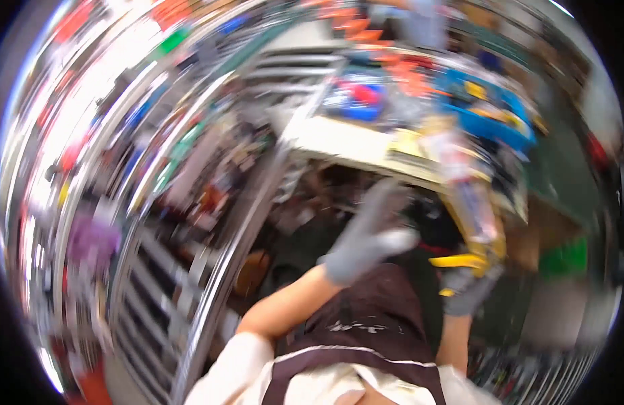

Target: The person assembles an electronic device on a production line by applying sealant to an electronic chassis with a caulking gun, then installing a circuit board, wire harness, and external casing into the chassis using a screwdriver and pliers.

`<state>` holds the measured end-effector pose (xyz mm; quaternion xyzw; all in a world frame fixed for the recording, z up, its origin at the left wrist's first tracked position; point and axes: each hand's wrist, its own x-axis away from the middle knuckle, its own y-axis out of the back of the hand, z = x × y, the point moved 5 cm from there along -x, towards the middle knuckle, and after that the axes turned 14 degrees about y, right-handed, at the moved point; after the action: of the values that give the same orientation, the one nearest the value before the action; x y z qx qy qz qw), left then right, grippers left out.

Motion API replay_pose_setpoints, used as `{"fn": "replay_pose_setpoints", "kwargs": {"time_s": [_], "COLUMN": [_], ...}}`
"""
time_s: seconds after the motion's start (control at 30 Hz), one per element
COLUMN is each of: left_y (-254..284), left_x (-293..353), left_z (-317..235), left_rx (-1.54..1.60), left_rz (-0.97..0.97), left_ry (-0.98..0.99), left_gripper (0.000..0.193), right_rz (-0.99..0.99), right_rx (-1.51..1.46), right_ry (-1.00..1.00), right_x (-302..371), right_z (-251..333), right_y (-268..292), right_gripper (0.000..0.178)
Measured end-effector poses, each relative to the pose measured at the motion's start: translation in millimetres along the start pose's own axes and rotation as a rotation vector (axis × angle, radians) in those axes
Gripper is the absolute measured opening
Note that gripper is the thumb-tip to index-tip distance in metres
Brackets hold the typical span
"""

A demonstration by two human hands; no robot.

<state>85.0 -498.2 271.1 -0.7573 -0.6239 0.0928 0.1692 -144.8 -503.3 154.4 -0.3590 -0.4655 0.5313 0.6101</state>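
My left hand [372,233], in a grey glove, reaches out in front of the dark apron with its fingers stretched and thumb apart. Nothing is in it. To the right, my gloved right hand [468,290] is closed around the yellow handle of a long tool [475,212]. The tool has a yellow frame and a pale, blue-marked middle, and it points away from me toward the table edge. Motion blur hides its exact kind. Its far end overlaps the right part of the table [352,142], near a yellow pad-like stack [408,145].
A blue crate [491,111] of mixed items stands at the table's far right. Blue-and-red packaged goods [358,94] lie on the far part of the table. Metal-railed racks [217,290] with goods run along the left. A green box [563,258] is low at right.
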Motion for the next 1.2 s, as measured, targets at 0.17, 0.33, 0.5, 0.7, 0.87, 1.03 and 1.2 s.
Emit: {"fn": "replay_pose_setpoints", "kwargs": {"time_s": [0.17,0.33,0.5,0.7,0.87,1.03,1.2], "left_y": [50,138,235,268,274,285,284], "left_x": [40,146,241,244,242,256,277], "left_z": [-26,-122,-191,-192,-191,-195,-193], "left_rx": [-0.581,-1.453,-1.934,-1.970,-2.024,-1.859,-1.825], "left_rz": [-0.302,-1.278,-1.686,-1.744,-1.773,-1.829,-1.830], "left_ry": [-0.172,-0.556,-0.630,-0.206,-0.368,-0.235,-0.373], "left_gripper": [0.057,0.037,0.034,0.037,0.037,0.037,0.035], "right_rz": [0.348,0.350,-0.294,0.113,-0.017,0.037,-0.011], "right_rx": [-0.307,0.071,0.171,1.148,1.440,1.386,1.557], "right_ry": [0.160,0.653,1.021,1.049,0.725,0.505,0.251], "right_x": [-155,-322,-457,-468,-433,-341,-183], "right_z": [166,356,469,352,324,245,79], "right_y": [97,128,150,108,90,66,81], "right_gripper": [0.028,0.052,0.067,0.065,0.051,0.032,0.016]}}
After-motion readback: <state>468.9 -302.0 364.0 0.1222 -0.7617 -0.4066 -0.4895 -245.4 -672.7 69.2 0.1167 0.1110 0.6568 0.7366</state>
